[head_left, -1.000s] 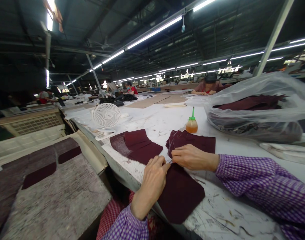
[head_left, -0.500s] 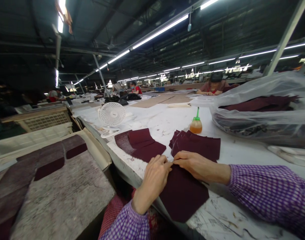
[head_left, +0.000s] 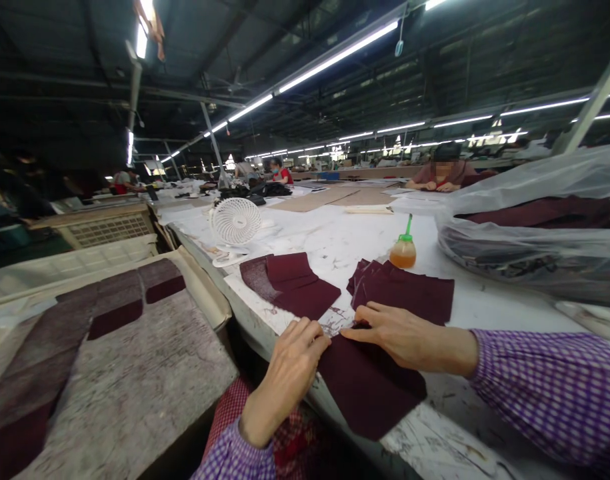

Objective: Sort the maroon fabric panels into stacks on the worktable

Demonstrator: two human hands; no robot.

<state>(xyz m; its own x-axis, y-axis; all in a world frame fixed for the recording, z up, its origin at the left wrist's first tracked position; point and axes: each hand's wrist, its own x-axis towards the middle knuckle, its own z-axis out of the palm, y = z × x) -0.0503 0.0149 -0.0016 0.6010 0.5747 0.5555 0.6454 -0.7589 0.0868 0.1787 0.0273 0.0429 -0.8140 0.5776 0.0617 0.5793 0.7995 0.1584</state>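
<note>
A dark maroon fabric piece (head_left: pixel 372 390) lies at the table's front edge, partly hanging over it. My left hand (head_left: pixel 297 350) has its fingers curled together at the upper left corner of this piece. My right hand (head_left: pixel 399 333) pinches along the top edge, thumb and forefinger close together on the fabric. Just beyond the right hand sits a stack of maroon pieces (head_left: pixel 409 290), fanned at its left side. Further left lies another group of maroon pieces (head_left: pixel 297 283), one with a greyish surface. The fingertips hide part of the held edge.
A glue bottle with a green spout (head_left: pixel 403 250) stands behind the stack. A small white fan (head_left: pixel 236 222) is at the table's left. A clear plastic bag (head_left: pixel 515 233) of dark pieces lies right. Left is a board (head_left: pixel 149 360) bearing maroon strips. A co-worker (head_left: pixel 442 173) sits across.
My left hand has moved slightly left and down, away from the right hand, so a gap now shows between their fingertips. The whole view has shifted a little.
</note>
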